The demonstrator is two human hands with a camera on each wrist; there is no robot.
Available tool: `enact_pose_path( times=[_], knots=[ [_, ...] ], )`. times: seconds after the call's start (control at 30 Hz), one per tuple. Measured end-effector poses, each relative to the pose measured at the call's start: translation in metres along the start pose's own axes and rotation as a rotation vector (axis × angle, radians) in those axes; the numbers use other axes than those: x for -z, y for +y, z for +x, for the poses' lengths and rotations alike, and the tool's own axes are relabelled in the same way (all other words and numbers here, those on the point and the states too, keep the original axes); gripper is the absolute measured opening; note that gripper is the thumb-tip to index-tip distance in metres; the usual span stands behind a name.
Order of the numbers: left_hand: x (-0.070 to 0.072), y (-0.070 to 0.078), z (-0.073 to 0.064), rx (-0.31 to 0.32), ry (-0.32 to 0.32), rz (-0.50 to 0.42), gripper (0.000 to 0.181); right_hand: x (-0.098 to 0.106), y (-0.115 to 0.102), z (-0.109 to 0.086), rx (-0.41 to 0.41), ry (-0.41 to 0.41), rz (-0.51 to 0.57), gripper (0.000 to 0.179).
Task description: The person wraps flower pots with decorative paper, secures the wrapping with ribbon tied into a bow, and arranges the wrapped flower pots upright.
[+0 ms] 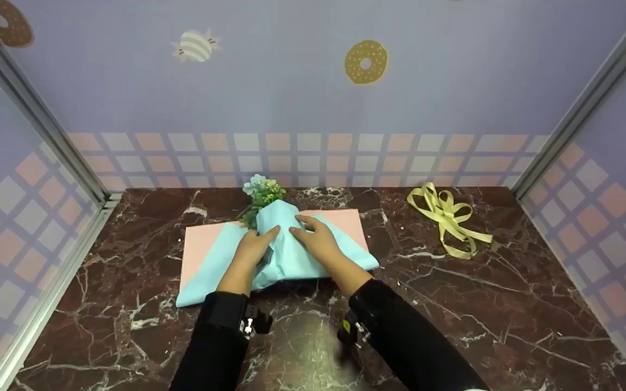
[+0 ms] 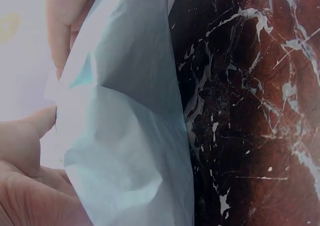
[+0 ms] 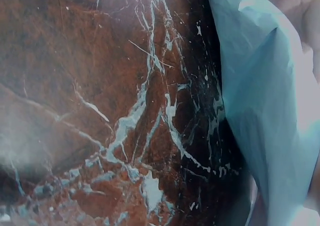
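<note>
A sheet of light blue wrapping paper (image 1: 291,260) is folded up over a bunch of artificial flowers (image 1: 265,191), whose pale blue blooms and green leaves stick out at the far end. Beneath it lies pink wrapping paper (image 1: 200,247), showing at both sides. My left hand (image 1: 252,247) grips the blue paper on its left side, thumb on top and the other fingers mostly hidden. On the right side my right hand (image 1: 318,239) holds the same fold, its thumb and a finger on the surface. Creased blue paper (image 2: 130,136) hides much of the left hand's grip in the left wrist view.
A tied yellow ribbon (image 1: 446,217) lies on the dark red marble-patterned table (image 1: 454,304), to the right of the paper. A lilac wall (image 1: 291,103) with printed sweets and tiles stands behind, and side panels close in the left and right.
</note>
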State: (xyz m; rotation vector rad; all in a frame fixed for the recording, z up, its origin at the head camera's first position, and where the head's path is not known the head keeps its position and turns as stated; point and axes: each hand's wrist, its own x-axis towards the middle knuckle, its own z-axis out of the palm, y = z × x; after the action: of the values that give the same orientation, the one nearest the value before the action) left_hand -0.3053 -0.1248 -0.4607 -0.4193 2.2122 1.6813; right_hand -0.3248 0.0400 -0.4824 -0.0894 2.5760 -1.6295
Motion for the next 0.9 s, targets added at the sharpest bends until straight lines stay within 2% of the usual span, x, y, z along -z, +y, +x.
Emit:
enact_pose_path(
  times=[0.13, 0.33, 0.47, 0.7, 0.9],
  knots=[
    [-0.003, -0.003, 0.000, -0.005, 0.000, -0.066, 0.077, 0.000, 0.002, -0.001, -0.009, 0.017, 0.025, 0.045],
    [-0.009, -0.004, 0.002, -0.030, 0.050, -0.029, 0.078, 0.001, 0.003, -0.004, -0.043, 0.033, 0.084, 0.045],
    [-0.017, -0.003, 0.001, -0.041, 0.058, -0.024, 0.078, 0.006, 0.005, -0.008, -0.050, 0.054, 0.101, 0.045],
    [-0.040, 0.000, -0.002, -0.061, 0.054, -0.053, 0.074, 0.026, 0.016, -0.016, -0.034, 0.077, 0.108, 0.045],
    [-0.069, 0.006, -0.009, -0.072, 0.039, -0.061, 0.076, 0.053, 0.028, -0.025, -0.056, 0.110, 0.120, 0.045]
  ],
)
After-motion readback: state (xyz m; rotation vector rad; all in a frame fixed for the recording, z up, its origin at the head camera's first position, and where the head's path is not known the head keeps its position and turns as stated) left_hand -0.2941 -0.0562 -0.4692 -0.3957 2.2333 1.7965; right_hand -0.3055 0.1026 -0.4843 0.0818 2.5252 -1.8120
